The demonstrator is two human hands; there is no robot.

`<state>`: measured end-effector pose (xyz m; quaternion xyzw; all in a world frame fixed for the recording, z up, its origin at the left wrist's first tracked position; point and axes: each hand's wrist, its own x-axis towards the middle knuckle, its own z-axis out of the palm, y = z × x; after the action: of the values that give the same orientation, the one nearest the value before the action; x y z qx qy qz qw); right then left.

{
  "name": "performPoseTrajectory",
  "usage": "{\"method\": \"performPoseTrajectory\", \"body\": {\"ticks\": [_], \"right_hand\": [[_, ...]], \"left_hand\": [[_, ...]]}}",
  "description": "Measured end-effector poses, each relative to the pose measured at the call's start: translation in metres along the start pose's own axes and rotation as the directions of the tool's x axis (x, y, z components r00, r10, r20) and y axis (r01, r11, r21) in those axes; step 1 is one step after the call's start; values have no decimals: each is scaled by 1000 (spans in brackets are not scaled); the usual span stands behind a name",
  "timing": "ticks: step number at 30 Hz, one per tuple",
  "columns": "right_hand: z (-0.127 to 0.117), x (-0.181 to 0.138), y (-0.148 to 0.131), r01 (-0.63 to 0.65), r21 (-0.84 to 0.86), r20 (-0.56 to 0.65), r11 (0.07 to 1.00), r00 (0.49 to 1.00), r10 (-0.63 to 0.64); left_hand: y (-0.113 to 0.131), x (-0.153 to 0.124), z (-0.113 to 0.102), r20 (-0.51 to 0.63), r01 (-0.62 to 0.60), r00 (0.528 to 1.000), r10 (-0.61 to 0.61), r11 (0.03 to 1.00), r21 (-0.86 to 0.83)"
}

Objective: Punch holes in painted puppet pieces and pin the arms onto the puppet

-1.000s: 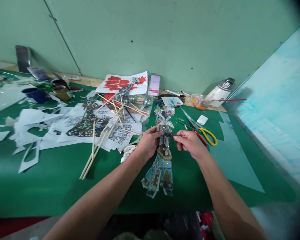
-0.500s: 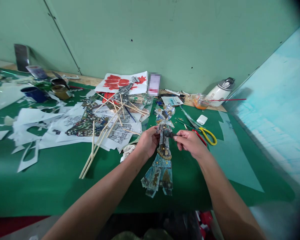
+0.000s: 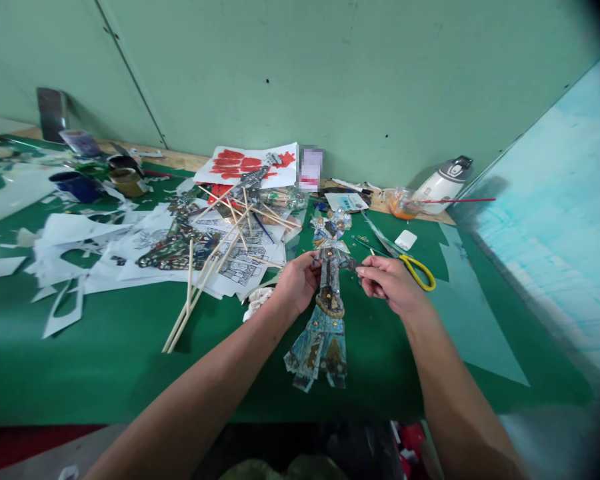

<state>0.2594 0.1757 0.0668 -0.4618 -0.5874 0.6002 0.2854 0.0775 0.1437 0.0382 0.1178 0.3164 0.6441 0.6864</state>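
Observation:
A painted, jointed flat figure that looks like a shadow puppet [image 3: 331,303] lies upright before me on the green tabletop, with blue, grey and gold parts and small round fasteners. My left hand [image 3: 303,277] pinches its left side at upper-body height. On the other side my right hand [image 3: 385,277] grips the end of a dark arm piece [image 3: 349,262] that sticks out from the shoulder. Both hands have fingers closed; the fingertips partly cover what they hold. Just beyond my right hand lie yellow-handled scissors [image 3: 417,270].
Thin wooden sticks [image 3: 200,293] lie across printed paper sheets [image 3: 245,267] to the left. Paint pots [image 3: 75,187] stand at the back left. A white kettle-like container [image 3: 445,185] and an orange jar [image 3: 401,203] stand at the back right. A translucent sheet [image 3: 473,313] lies at right.
My right hand has moved a little to the right, and the dark arm piece now extends outward from the puppet's body. My left hand stays at its side. The view has shifted slightly.

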Motion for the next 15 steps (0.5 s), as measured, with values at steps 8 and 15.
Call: {"method": "performPoseTrajectory", "body": {"ticks": [8, 15], "right_hand": [[7, 0, 0, -9, -99, 96, 995, 995, 18], [11, 1, 0, -104, -72, 158, 992, 981, 115]], "left_hand": [[1, 0, 1, -6, 14, 1000, -14, 1000, 14], [3, -3, 3, 41, 1, 999, -2, 1000, 29]]}}
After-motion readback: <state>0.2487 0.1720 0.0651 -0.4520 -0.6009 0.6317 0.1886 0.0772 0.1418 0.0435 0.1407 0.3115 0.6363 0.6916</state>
